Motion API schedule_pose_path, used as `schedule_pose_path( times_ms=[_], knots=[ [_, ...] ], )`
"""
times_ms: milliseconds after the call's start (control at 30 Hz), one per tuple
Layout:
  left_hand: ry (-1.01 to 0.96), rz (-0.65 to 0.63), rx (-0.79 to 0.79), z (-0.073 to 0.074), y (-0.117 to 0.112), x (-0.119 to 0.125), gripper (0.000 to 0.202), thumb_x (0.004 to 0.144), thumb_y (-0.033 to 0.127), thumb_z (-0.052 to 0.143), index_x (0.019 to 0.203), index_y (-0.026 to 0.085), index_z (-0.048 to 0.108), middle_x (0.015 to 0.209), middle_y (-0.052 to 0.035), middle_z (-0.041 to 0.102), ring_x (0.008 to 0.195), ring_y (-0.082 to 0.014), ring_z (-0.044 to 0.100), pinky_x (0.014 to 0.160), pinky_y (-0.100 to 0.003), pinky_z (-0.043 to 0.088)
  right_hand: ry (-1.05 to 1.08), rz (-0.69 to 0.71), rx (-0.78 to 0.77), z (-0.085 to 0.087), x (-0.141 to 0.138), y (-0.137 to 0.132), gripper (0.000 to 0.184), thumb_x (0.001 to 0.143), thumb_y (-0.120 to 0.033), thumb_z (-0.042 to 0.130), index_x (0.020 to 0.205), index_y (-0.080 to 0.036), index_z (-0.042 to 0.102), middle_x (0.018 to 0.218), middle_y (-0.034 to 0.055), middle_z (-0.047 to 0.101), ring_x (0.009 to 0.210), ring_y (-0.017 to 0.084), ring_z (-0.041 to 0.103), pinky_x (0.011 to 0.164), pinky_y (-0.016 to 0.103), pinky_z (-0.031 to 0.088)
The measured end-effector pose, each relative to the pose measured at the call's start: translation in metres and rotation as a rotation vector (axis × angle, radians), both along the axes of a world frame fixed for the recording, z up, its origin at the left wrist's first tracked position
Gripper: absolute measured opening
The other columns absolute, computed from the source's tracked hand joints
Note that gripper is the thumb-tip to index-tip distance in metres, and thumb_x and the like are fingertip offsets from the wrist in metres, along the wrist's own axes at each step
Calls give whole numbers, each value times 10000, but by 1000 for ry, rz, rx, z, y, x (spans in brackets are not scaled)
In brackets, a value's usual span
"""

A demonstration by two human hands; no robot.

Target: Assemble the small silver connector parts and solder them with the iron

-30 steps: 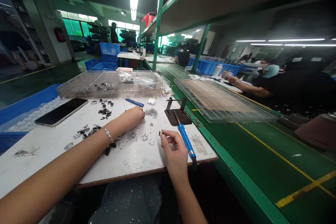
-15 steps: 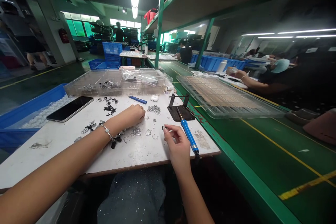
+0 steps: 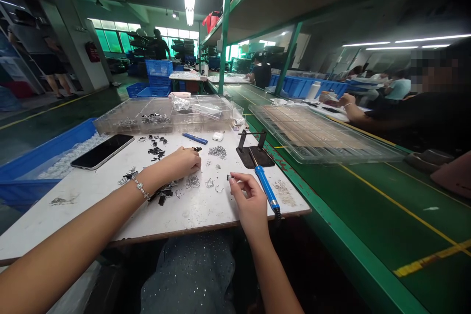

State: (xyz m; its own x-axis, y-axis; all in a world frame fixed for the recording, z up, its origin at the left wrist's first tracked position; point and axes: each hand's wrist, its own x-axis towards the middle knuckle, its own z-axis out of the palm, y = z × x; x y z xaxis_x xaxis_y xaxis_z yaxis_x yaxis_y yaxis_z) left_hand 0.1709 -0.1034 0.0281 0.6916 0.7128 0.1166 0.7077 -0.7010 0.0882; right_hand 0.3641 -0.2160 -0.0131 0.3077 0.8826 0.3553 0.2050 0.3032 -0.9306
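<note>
My right hand [image 3: 252, 196] pinches a small black-and-silver part [image 3: 229, 177] between thumb and fingertips, just above the tabletop. My left hand [image 3: 186, 161] reaches over the table with its fingers curled down; what they hold, if anything, is hidden beneath them. Small black pieces [image 3: 197, 149] lie just beyond its knuckles. Right of it is a heap of tiny silver metal pieces [image 3: 218, 152], with a silver cluster [image 3: 192, 182] nearer me. Black parts [image 3: 162, 199] lie beside my left forearm. A blue soldering iron [image 3: 267, 188] rests by my right hand on a black metal stand [image 3: 255, 157].
A clear compartment box [image 3: 132, 110] spans the table's back. A phone [image 3: 103, 151], blue pen-like tool [image 3: 195, 138] and white earbud case [image 3: 218, 136] lie on the tabletop. A blue bin [image 3: 22, 186] stands left. At right are a clear tray [image 3: 312, 135] and a co-worker's arm [image 3: 368, 117].
My left hand has drawn back slightly to the left, uncovering small black pieces beyond it. My right hand stays almost still, with the small part still pinched.
</note>
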Motion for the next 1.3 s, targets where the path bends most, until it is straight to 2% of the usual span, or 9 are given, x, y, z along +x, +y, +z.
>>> schedule_pose_path(
  times_ms=[233,400,467,667,833,967,1100,1200,1300],
  knots=[
    [-162,40,-63,5,-10,-7,126,784,279,541,747,180,610,821,-61,652,774,-209,583,754,-354,455,49,13,-9,-2,2,1,190,788,-317,646,923,-186,673,807,27,632,686,157,553,698,310,450],
    [-392,113,-111,21,-47,-17,140,821,283,525,727,190,569,897,-43,680,835,-180,621,731,-299,515,138,59,-14,-1,-2,0,201,784,-327,664,933,-192,666,800,24,649,722,167,589,727,323,473],
    [-602,189,-264,23,-65,-18,163,781,311,604,678,185,606,839,-46,698,801,-196,642,725,-319,532,173,96,-16,0,-9,-2,192,778,-325,673,913,-189,666,839,37,674,759,181,618,747,334,492],
    [-921,405,-511,3,-99,-21,184,713,355,722,653,193,659,752,-32,704,728,-193,654,666,-288,544,297,297,-113,6,-35,-7,177,727,-300,726,861,-191,684,853,41,700,823,199,646,788,340,508],
    [-1075,459,-350,-17,-112,-22,174,687,342,755,673,200,656,740,-20,704,754,-196,659,682,-278,545,455,409,-192,5,-42,-7,167,710,-290,741,830,-190,680,749,8,683,720,157,646,697,277,512],
    [-1155,500,-448,-24,-120,-22,233,666,330,779,832,213,665,721,-4,713,723,-189,673,681,-280,558,328,471,-188,2,-41,-7,142,718,-266,737,826,-196,679,830,20,689,824,180,649,783,307,506],
    [-1236,571,-555,-27,-121,-26,207,636,342,804,726,197,687,758,-21,724,753,-189,679,700,-261,560,245,490,-219,1,-42,-6,144,742,-281,717,846,-192,674,851,30,689,856,193,645,809,332,501],
    [-1305,538,-619,-27,-119,-29,191,707,360,757,781,201,682,753,-20,721,753,-181,680,717,-261,555,223,498,-242,2,-42,-4,158,756,-294,705,869,-190,670,859,35,689,855,193,643,808,337,498],
    [-1228,470,-658,-25,-118,-31,177,765,368,707,839,210,683,793,-19,711,777,-170,665,733,-252,541,212,506,-252,2,-42,-4,159,768,-303,694,876,-190,665,861,37,689,853,190,641,804,335,495]
  ],
)
